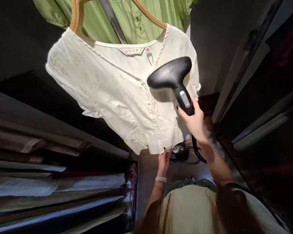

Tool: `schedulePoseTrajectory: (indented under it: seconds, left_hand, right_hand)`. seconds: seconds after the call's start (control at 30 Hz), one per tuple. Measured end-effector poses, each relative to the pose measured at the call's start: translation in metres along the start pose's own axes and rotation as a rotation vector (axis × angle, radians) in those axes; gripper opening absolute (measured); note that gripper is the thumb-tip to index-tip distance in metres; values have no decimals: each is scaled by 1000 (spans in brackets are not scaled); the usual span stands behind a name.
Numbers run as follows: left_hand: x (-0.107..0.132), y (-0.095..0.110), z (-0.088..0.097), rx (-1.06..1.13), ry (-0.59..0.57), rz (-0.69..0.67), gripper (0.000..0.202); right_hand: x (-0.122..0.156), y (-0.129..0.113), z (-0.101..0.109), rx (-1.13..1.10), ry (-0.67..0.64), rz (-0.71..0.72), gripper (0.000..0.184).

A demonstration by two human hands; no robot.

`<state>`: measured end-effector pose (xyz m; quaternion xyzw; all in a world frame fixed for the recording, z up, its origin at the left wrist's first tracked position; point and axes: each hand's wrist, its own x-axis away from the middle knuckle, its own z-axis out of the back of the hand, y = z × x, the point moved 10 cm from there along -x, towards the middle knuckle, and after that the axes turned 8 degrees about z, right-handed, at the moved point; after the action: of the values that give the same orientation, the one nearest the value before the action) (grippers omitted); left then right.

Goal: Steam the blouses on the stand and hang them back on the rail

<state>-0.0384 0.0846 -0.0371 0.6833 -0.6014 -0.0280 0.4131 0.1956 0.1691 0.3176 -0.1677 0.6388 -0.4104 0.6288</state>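
Observation:
A white short-sleeved blouse [122, 97] with a buttoned front hangs from a wooden hanger [77, 16]. My right hand [194, 118] is wrapped round the handle of a black garment steamer head [171, 73], which lies over the right side of the blouse's front, near the neckline. Whether its plate touches the cloth, I cannot tell. At the bottom hem, my left hand [164, 161] pinches the edge of the blouse, its fingers partly behind the cloth. A brand label [132, 50] and a small tag [148, 50] show inside the collar.
Behind the blouse hangs a green garment [146, 22]. A black steamer hose [197, 152] drops from the handle towards the steamer base [180, 152] on the floor. Folded and hanging clothes fill a dark rack [63, 185] at lower left. A pale post [234, 84] stands at right.

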Motion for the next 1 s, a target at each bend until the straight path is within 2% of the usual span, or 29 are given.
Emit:
schedulePoseTrajectory:
  seconds: [0.2, 0.4, 0.5, 0.6, 0.73, 0.83, 0.9, 1.0]
  left_hand:
    - [10, -8, 19, -39, 140, 57, 8]
    - [12, 0, 24, -58, 199, 30, 10]
    - [10, 7, 25, -55, 203, -4, 13]
    - [12, 9, 25, -54, 209, -9, 15]
    - [21, 9, 23, -53, 205, -13, 20]
    - [29, 6, 25, -58, 231, -19, 18]
    - [32, 2, 25, -60, 236, -17, 17]
    - [34, 1, 21, -53, 219, -21, 19]
  right_hand:
    - [13, 24, -9, 92, -87, -70, 59]
    - [78, 75, -28, 111, -295, -262, 52]
    - [104, 86, -31, 74, -337, -344, 46]
    - [99, 77, -33, -18, -283, -348, 49]
    - [63, 54, -42, -128, -185, -263, 61]
    - [59, 59, -55, -182, -182, -268, 64]
    - [80, 75, -63, -176, -222, -337, 63]
    - [137, 102, -68, -114, -319, -429, 62]
